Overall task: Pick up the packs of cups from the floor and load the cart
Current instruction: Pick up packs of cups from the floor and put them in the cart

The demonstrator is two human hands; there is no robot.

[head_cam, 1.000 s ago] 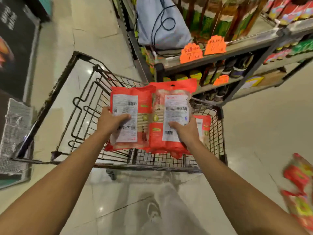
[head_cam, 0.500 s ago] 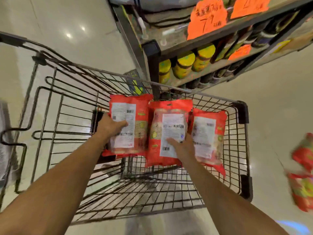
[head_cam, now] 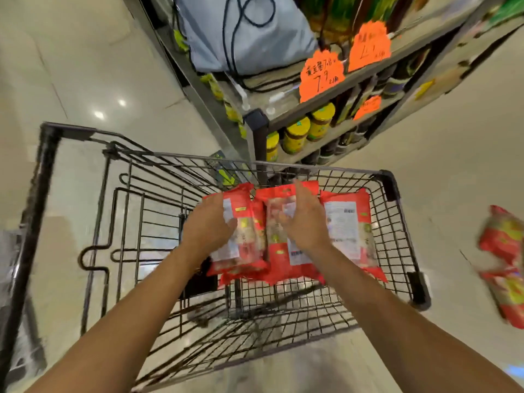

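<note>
Closest to us, our two bare forearms reach forward and down into the black wire shopping cart point(head_cam: 391, 185). Our left hand point(head_cam: 209, 225) lies on the near left part of the left red plastic pack of cups point(head_cam: 246, 245), covering its edge. Motion blur hides the fingers, so we cannot tell whether they clamp the pack or only rest on it. Our right hand point(head_cam: 307, 222) is spread, thumb up and fingers apart, over the upper half of the middle red plastic pack of cups point(head_cam: 279, 268). We see nothing pinched in it, and we cannot tell whether the palm touches the wrapper.

Three packs stand side by side inside the cart, leaning toward its far wall with their white printed labels facing us. The left and middle packs overlap. The third red pack with a white label point(head_cam: 348, 231) sits just beside the middle one, near the cart's right wall, and neither hand is on it.

Out on the pale tiled floor point(head_cam: 453, 165), to the right of the cart and well apart from it, lie two more red packs point(head_cam: 503, 242), blurred.

Beyond the cart's far rim stands a grey metal shelf rack point(head_cam: 258, 143). Yellow-lidded jars point(head_cam: 296, 134) line a lower shelf, jagged orange price tags point(head_cam: 321, 76) hang on the shelf edge above them, and a pale blue drawstring bag point(head_cam: 241, 32) rests on top.
</note>
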